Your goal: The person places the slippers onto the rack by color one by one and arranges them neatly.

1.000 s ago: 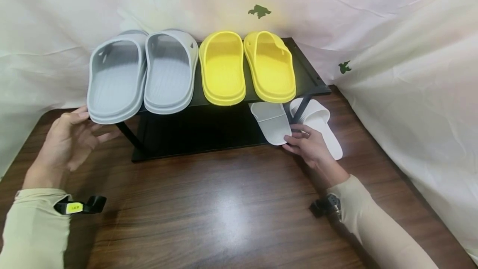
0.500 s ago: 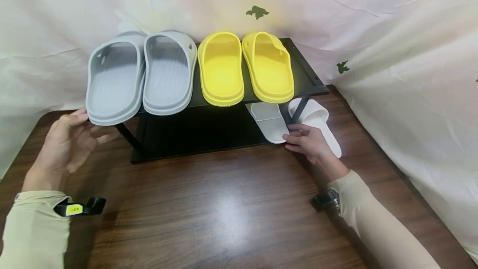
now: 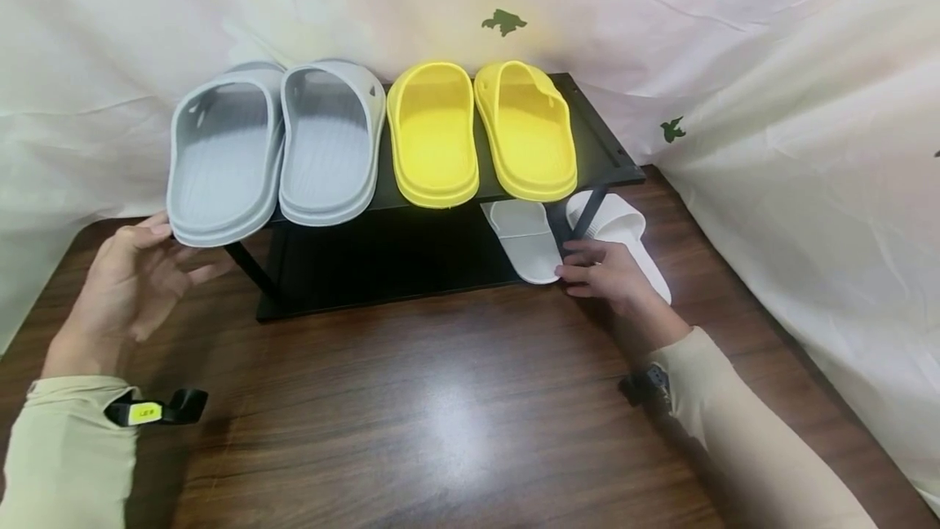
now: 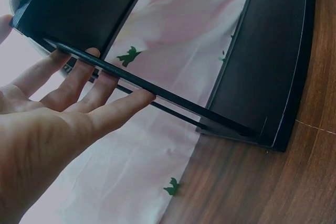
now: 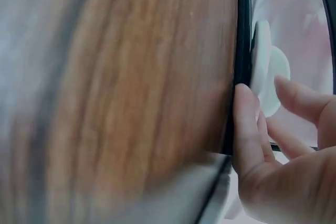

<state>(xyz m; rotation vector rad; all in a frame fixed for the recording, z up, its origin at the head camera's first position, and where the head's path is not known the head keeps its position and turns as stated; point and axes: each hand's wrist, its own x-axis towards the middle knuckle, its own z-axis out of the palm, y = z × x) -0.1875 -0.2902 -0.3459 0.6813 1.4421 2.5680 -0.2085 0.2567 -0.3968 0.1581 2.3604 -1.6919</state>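
A black two-tier shoe rack (image 3: 382,272) carries a white slide slipper (image 3: 534,258) on its lower shelf, at the right end, heel toward me. My right hand (image 3: 605,274) has its fingertips at that slipper's right heel edge. In the right wrist view the thumb stands apart from the slipper (image 5: 260,59), and the fingers lie along the shelf edge. A second white slide slipper (image 3: 622,223) lies on the table just outside the rack's right leg, partly behind my hand. At the upper shelf's left corner, my left hand (image 3: 135,280) rests its extended fingers against the rack's side bar (image 4: 178,103).
Grey clogs (image 3: 330,145) and yellow clogs (image 3: 436,137) stand side by side on the upper shelf. A pale fabric backdrop (image 3: 411,6) hangs close behind and to the sides. Brown wooden tabletop (image 3: 382,398) extends in front of the rack.
The slipper on the lower shelf has shifted slightly left, its heel swinging inward, with my right fingertips staying at its edge. My left hand has kept its place on the rack.
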